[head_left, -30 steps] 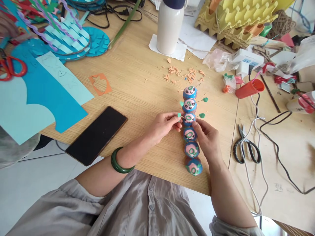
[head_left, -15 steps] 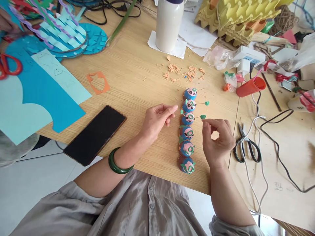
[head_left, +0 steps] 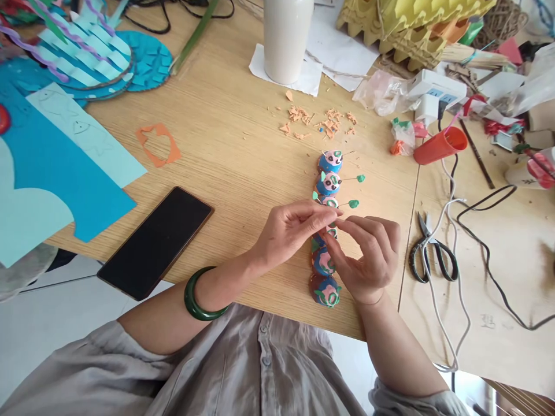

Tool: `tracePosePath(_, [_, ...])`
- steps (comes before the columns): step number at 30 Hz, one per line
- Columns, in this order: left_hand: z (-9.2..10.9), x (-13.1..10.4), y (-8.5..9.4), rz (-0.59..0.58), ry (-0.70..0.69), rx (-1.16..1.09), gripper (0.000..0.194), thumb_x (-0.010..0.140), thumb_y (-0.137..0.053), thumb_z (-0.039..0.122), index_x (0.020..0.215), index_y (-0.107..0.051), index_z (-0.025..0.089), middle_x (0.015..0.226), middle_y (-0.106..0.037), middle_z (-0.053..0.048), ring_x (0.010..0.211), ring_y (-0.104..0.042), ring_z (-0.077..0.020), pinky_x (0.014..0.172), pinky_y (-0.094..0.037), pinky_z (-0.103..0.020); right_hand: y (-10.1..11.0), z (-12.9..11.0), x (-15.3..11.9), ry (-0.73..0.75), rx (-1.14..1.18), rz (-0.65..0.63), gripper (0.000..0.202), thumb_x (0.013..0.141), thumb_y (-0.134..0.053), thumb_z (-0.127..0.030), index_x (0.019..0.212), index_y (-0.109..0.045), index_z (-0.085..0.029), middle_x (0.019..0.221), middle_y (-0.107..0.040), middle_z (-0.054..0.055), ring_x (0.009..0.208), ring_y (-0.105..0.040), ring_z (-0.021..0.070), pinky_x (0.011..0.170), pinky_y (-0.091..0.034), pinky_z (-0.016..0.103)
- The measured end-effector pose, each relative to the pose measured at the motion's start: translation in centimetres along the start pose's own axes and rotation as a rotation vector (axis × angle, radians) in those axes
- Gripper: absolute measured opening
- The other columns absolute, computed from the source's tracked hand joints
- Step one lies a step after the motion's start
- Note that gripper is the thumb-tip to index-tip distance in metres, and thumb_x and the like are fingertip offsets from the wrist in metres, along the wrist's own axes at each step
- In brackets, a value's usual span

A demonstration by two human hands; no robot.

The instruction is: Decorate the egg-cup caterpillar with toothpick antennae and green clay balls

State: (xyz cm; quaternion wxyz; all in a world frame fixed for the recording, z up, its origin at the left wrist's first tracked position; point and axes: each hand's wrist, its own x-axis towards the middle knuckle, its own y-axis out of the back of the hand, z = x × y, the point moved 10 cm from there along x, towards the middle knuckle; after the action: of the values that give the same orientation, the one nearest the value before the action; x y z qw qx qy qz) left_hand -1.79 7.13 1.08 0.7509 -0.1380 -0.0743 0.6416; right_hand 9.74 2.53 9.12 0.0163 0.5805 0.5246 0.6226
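A row of egg-carton cups (head_left: 325, 260), painted blue and topped with pink and green clay, runs from front to back before me. Over its middle cups my left hand (head_left: 288, 234) and my right hand (head_left: 370, 251) meet, fingertips pinched close together. Whatever lies between them is too small or hidden to make out. The fingers cover part of the cups below. Beyond them, thin sticks with green clay balls (head_left: 354, 204) poke out to the right of the row. The rear cup (head_left: 330, 162) carries a pink face with dark spots.
A phone (head_left: 156, 242) lies left of my arm, near blue card (head_left: 87, 179) and an orange cut-out (head_left: 158, 144). Black-handled scissors (head_left: 433, 254) and cables sit right. Behind stand a white bottle (head_left: 287, 43), orange scraps (head_left: 332, 122), a red cup (head_left: 440, 145) and yellow egg trays (head_left: 411, 26).
Both hands, apart on either side of the row before, have come together over its middle cups. My right hand has moved left, away from the green ball beside it. The view has shifted slightly.
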Motion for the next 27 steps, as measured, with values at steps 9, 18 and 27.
tracePosePath(9, [0.4, -0.3, -0.3, -0.037, -0.033, 0.078, 0.022, 0.093, -0.067, 0.035, 0.102, -0.082, 0.023, 0.099, -0.079, -0.005, 0.092, -0.07, -0.0162, 0.084, -0.055, -0.026, -0.6, 1.1, -0.3, -0.051, 0.061, -0.017, 0.023, 0.087, -0.075, -0.02, 0.106, -0.063, -0.025, 0.094, -0.076, 0.003, 0.084, -0.069, 0.0195, 0.074, -0.055, 0.036])
tracePosePath(18, [-1.6, 0.0, -0.7, -0.079, 0.119, -0.127, 0.027, 0.082, -0.08, 0.036, 0.102, -0.081, 0.018, 0.095, -0.08, -0.006, 0.069, -0.071, -0.012, 0.069, -0.06, -0.024, -0.2, 0.5, -0.3, 0.015, 0.057, -0.003, 0.026, 0.087, -0.073, -0.012, 0.109, -0.068, -0.025, 0.095, -0.076, 0.005, 0.083, -0.067, 0.0193, 0.071, -0.054, 0.035])
tracePosePath(27, [-0.9, 0.0, 0.0, -0.032, 0.037, -0.06, 0.019, 0.084, -0.078, 0.031, 0.095, -0.081, 0.017, 0.089, -0.079, -0.005, 0.067, -0.07, -0.0109, 0.068, -0.059, -0.023, -0.2, 0.4, -0.4, 0.022, -0.009, 0.004, 0.02, 0.085, -0.074, -0.014, 0.099, -0.066, -0.026, 0.084, -0.073, 0.002, 0.075, -0.067, 0.0174, 0.066, -0.054, 0.034])
